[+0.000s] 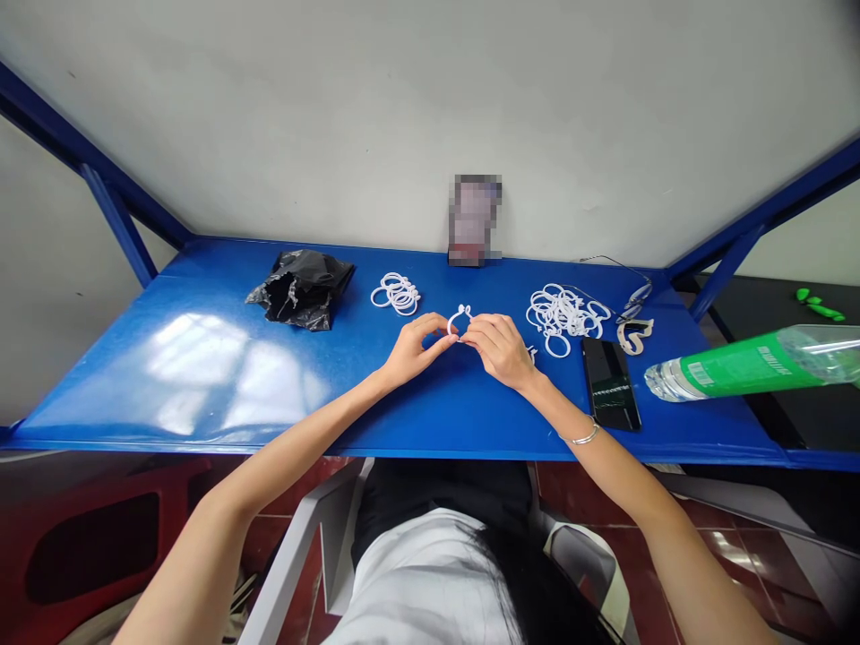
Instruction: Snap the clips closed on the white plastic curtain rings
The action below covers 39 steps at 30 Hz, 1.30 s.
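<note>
The fingertips (474, 333) of both hands met on one white ring (460, 315). The left hand (411, 351) pinched its left end and the right hand (501, 351) its right end, so both were closed on it. The ring hung just above the table, between the two thumbs. It looked like thin moulded plastic with a gap in it: probably very light, springy rather than stiff, and smooth enough to slip from a loose pinch. It would likely snap if forced too wide. The ends beside the gap seemed the best place to grip, thumb against forefinger.

Left of the fingers and a little beyond lay a small stack of rings (396, 294). To their right lay a larger loose heap of rings (563, 313). Further left sat a crumpled black bag (302, 287). Further right were a dark phone (610, 383) and a bottle (739, 363) with a green label, lying on its side.

The blue table (202, 376) was glossy and caught glare. It was backed by a plain pale wall (403, 107) and framed by blue bars.
</note>
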### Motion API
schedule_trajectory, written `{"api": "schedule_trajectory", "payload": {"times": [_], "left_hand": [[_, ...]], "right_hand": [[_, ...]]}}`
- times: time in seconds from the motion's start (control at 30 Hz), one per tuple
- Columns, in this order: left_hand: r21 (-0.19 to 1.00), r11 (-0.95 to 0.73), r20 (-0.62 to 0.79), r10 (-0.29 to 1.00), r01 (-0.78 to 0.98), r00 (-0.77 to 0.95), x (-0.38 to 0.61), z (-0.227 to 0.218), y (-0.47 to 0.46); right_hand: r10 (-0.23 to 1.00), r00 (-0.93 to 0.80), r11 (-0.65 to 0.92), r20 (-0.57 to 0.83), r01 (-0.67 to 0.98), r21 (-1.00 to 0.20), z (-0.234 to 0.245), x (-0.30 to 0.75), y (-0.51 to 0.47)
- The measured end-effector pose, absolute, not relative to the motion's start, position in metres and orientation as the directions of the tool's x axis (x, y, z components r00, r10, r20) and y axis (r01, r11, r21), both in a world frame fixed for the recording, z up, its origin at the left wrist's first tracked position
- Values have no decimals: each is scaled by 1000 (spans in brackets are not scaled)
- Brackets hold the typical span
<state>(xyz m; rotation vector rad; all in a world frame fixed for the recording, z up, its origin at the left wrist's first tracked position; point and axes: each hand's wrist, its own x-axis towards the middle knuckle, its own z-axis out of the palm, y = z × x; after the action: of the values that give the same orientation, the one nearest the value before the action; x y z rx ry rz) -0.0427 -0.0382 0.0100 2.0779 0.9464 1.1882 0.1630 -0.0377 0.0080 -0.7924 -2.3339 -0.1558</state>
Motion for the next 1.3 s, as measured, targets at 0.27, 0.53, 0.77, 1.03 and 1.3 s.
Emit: {"api": "schedule_trajectory", "payload": {"times": [0.27, 0.53, 0.77, 1.03, 1.3], "left_hand": [[698, -644, 537, 760, 313, 366, -43, 10, -39], [-10, -769, 578, 517, 639, 631, -52, 8, -32], [-82, -821, 566, 429, 566, 704, -55, 14, -33], [204, -756, 596, 600, 622, 534, -51, 15, -36], [301, -774, 606, 607, 558, 515, -51, 11, -36]], "right_hand": [[538, -517, 803, 666, 555, -219, 12, 159, -45], [764, -245, 620, 597, 535, -574, 14, 159, -48], [736, -296, 650, 609, 561, -513, 14, 158, -46], [693, -318, 695, 648, 535, -481, 18, 158, -48], [627, -341, 746, 700, 522, -414, 15, 159, -48]]}}
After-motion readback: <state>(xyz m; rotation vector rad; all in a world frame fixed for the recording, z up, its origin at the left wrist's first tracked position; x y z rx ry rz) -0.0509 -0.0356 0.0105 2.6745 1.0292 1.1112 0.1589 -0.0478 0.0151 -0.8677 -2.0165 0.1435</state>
